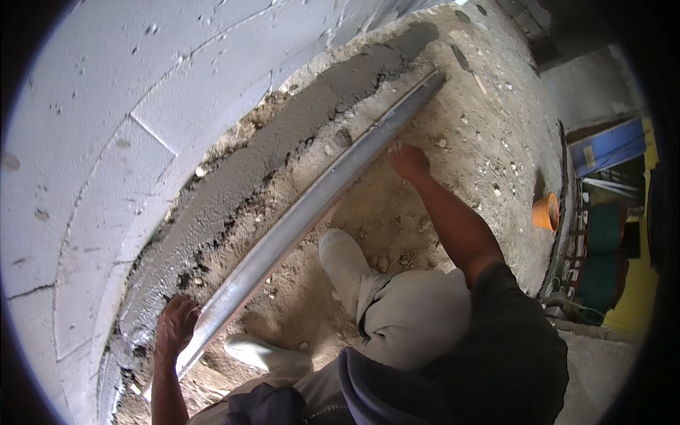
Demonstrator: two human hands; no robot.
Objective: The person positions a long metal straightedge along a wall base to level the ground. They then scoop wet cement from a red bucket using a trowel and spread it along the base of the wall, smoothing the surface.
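"Head view: where is the left hand [177, 322]?"

"At the near end of a long grey metal bar [326, 193], its fingers bent against the edge that faces the wall [106, 177]. I can't tell whether they are clamped on it."

"And the right hand [409, 163]?"

"Well apart from the left, farther up the bar, curled at the opposite edge. The fingertips are too small to make out, so I can't tell how firm that grip is."

"How does the bar lie?"

"Slantwise over the dirt ground [489, 142], between the person's pale boots and a band of wet grey mortar [262, 156] along the wall's foot. Loose dirt separates bar from mortar."

"Anything else nearby?"

"A trowel [460, 58] with a pale handle, just past the bar's far end, and an orange bucket [544, 212] well off to the right."
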